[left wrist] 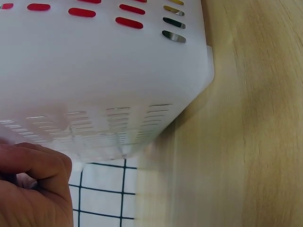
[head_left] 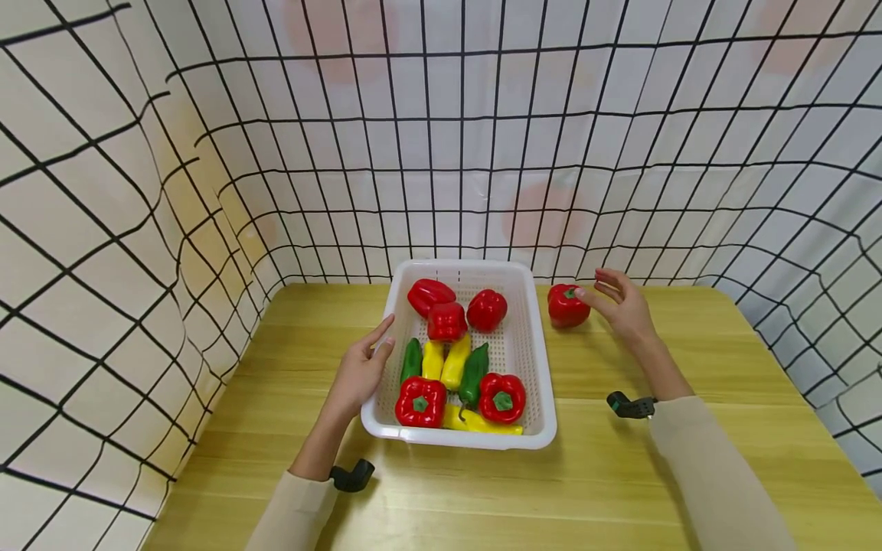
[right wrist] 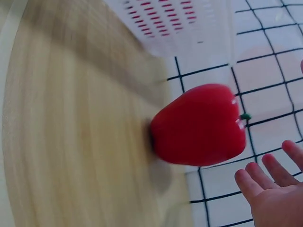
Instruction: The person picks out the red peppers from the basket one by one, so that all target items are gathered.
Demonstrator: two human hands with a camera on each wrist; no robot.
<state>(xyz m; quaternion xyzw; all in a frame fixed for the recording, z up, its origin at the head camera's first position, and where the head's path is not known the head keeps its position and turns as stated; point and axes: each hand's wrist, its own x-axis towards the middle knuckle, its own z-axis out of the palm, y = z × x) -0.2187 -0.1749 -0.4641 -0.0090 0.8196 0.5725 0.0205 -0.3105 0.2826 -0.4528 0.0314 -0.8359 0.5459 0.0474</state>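
A white perforated plastic basket (head_left: 458, 438) stands on the table, holding several red bell peppers (head_left: 486, 310), yellow peppers (head_left: 455, 366) and green peppers (head_left: 474, 373). At its left rim my left hand (head_left: 358, 371) grips the edge; the left wrist view has the curled fingers (left wrist: 47, 163) close against the basket wall (left wrist: 104, 66). Outside the basket, to its right, one red bell pepper (head_left: 567, 308) sits on the wood, stem up. My right hand (head_left: 625, 310) is beside it with fingers spread, and the right wrist view has a gap between the fingers (right wrist: 251, 177) and that pepper (right wrist: 201, 125).
The wooden table (head_left: 482, 497) extends on both sides of the basket and in front of it. A white wall with black grid lines (head_left: 482, 145) rises behind and at both sides. Black wrist cameras (head_left: 353, 475) sit on both wrists.
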